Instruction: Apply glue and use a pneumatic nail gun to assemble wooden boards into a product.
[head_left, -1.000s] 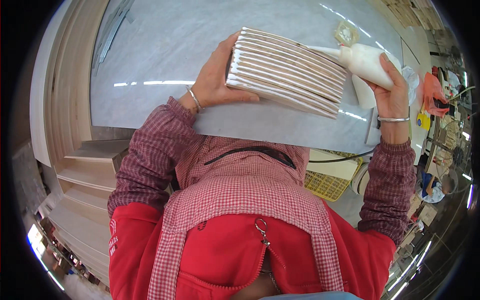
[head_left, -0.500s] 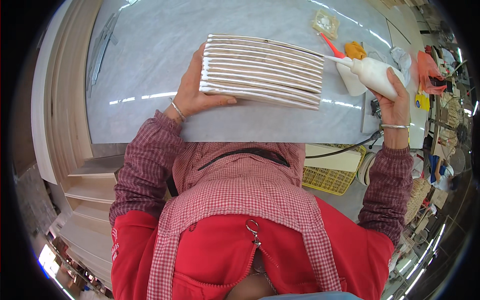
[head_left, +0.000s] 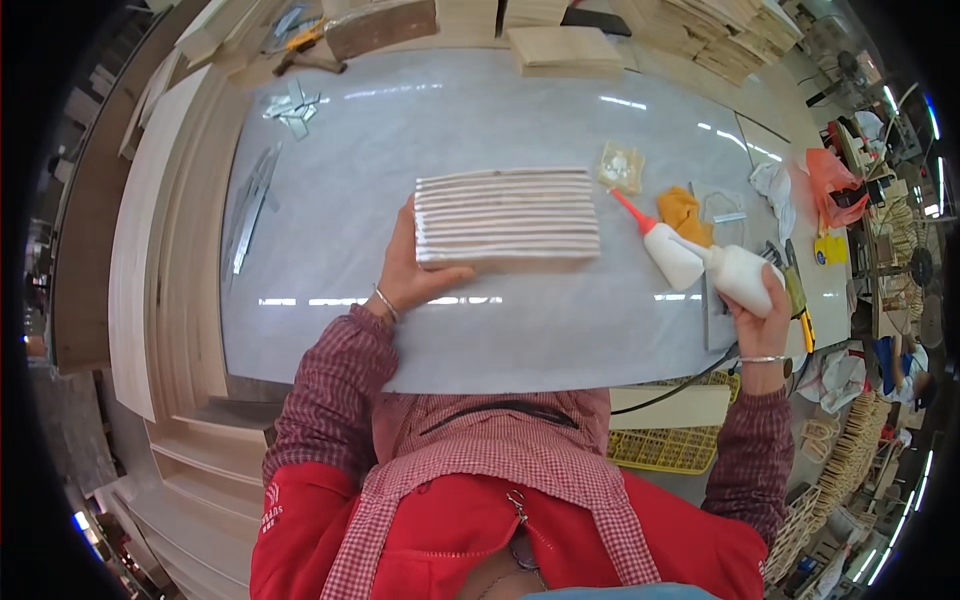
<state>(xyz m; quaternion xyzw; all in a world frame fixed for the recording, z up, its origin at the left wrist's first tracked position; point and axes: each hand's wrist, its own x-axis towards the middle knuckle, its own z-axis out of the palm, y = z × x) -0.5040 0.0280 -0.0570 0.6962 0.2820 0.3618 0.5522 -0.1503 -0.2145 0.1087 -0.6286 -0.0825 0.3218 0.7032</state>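
A stack of thin wooden strips (head_left: 507, 215) is in the middle of the grey tabletop, with white glue lines along the strips facing up. My left hand (head_left: 410, 268) is closed round its left end, the thumb along the near side. On the right, my right hand (head_left: 760, 322) grips a white glue bottle (head_left: 745, 280), tilted with its nozzle to the upper left. That nozzle is apart from the stack and overlaps a second white bottle (head_left: 672, 258) with a red nozzle, which lies on the table; I cannot tell whether they touch.
Behind the bottles are a yellowish star-shaped dish (head_left: 621, 167) and an orange cloth (head_left: 683, 214). Metal pieces (head_left: 256, 212) lie at the table's left. Pale boards (head_left: 565, 47) are stacked at the far edge. A black hose (head_left: 680, 388) and a yellow crate (head_left: 660, 450) are by the near right edge.
The view has tilted up, showing more of the table's far side. The glue bottle's nozzle has drawn away from the stack's right corner. My left hand keeps its hold.
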